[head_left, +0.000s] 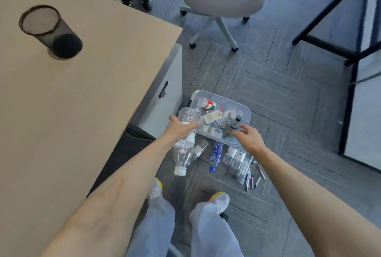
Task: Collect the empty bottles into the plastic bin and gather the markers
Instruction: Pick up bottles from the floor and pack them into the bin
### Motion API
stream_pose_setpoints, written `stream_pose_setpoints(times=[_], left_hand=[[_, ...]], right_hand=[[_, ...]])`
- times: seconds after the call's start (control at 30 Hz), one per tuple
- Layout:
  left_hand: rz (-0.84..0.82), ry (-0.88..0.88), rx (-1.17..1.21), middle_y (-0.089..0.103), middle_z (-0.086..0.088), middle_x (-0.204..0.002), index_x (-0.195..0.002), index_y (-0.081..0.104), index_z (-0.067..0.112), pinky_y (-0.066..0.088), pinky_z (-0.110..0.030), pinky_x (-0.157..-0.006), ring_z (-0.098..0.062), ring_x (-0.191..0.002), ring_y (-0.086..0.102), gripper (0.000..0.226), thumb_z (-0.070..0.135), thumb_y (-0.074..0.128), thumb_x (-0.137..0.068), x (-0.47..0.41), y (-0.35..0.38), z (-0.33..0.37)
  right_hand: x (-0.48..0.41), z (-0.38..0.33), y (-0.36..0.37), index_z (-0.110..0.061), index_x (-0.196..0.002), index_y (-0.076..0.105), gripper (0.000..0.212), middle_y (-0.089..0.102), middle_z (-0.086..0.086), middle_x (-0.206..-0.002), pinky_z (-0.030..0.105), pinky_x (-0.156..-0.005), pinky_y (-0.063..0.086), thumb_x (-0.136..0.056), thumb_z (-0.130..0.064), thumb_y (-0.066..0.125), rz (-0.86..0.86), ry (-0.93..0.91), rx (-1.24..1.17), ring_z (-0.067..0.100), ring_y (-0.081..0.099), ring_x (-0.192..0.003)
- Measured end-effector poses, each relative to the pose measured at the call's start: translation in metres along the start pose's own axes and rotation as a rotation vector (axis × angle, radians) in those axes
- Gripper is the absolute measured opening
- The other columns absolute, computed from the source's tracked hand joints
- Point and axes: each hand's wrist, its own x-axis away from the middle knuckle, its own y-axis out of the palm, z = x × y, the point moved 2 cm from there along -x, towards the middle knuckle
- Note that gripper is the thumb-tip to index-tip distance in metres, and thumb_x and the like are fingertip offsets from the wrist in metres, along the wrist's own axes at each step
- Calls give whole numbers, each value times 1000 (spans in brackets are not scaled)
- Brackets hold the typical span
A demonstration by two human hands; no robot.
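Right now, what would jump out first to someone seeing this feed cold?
A clear bin on the floor, partly filled, with both hands at it: the left hand grips a clear bottle, and the right hand is at the near rim. More bottles and scattered markers lie loose on its near side.

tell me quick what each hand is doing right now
Left hand: holding a clear bottle.
Right hand: open, fingers spread at the plastic bin.
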Motion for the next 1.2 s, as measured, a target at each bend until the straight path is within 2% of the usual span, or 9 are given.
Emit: stream_pose_setpoints(times=[0.1, 0.27, 0.37, 0.53, 0.77, 0.9, 1.03, 1.13, 1.2], left_hand=[[102, -18, -10, 48, -13, -125, -134, 23, 12, 44, -36, -88, -27, -105, 55, 79, 54, 66, -83, -35, 9, -34], [247, -28, 30, 51, -7, -132, -137, 35, 20, 45, -35, -93, -26, -115, 53, 78, 56, 71, -78, -103, 20, -108], [304, -29, 79, 49, -5, -135, -139, 37, 28, 50, -45, -97, -27, -118, 53, 79, 56, 73, -75, -140, 23, -148], [353, -22, 104, 52, -3, -128, -141, 38, 30, 56, -47, -90, -26, -113, 56, 87, 61, 73, -68, -204, 36, -223], [380, 2, 211, 59, 0, -112, -128, 45, 34, 61, -39, -71, -23, -97, 65, 57, 51, 72, -80, -265, 67, -326], [404, -20, 227, 52, 9, -100, -122, 39, 33, 59, -38, -72, -18, -91, 61, 45, 41, 68, -88, -299, 66, -359], [454, -5, 226, 55, 1, -113, -120, 41, 32, 57, -31, -60, -22, -99, 63, 44, 41, 69, -87, -326, 56, -374], [473, 22, 163, 59, 3, -109, -118, 43, 34, 58, -38, -77, -16, -93, 64, 43, 41, 70, -86, -337, 58, -389], [448, 29, 114, 59, 7, -108, -120, 42, 35, 54, -35, -84, -11, -90, 63, 45, 43, 69, -85, -337, 64, -393]], right_hand=[[-43, 19, 25, -14, -146, 42, 60, 50, 9, -144, 38, -106, 37, -90, -29, 59, -23, -48, 10, 28, 50, -128], [-116, 54, 99, -16, -145, 42, 59, 51, 9, -143, 36, -99, 39, -90, -29, 58, -112, -155, 2, 25, 52, -120], [-157, 77, 153, -13, -147, 39, 61, 48, 9, -145, 37, -101, 40, -91, -30, 58, -185, -216, 29, 24, 51, -122], [-230, 132, 242, -12, -147, 40, 65, 46, 6, -147, 36, -106, 35, -89, -34, 59, -237, -241, 47, 25, 45, -133], [-303, 190, 325, -1, -136, 48, 53, 53, 17, -136, 32, -94, 40, -91, -25, 61, -171, -260, 86, 30, 50, -125], [-359, 200, 379, -9, -152, 21, 85, 33, 18, -152, 43, -112, 34, -87, -42, 64, -143, -207, 40, 34, 35, -139], [-395, 221, 438, -11, -155, 1, 107, 15, 25, -157, 48, -115, 23, -82, -48, 69, -83, -92, 50, 40, 19, -144], [-399, 242, 463, -8, -154, -7, 121, 18, 28, -154, 49, -113, 26, -75, -38, 79, 1, -42, 85, 41, 22, -142], [-398, 248, 466, -8, -153, 0, 118, 28, 27, -148, 49, -110, 32, -72, -34, 81, 51, -80, 68, 42, 32, -136]])
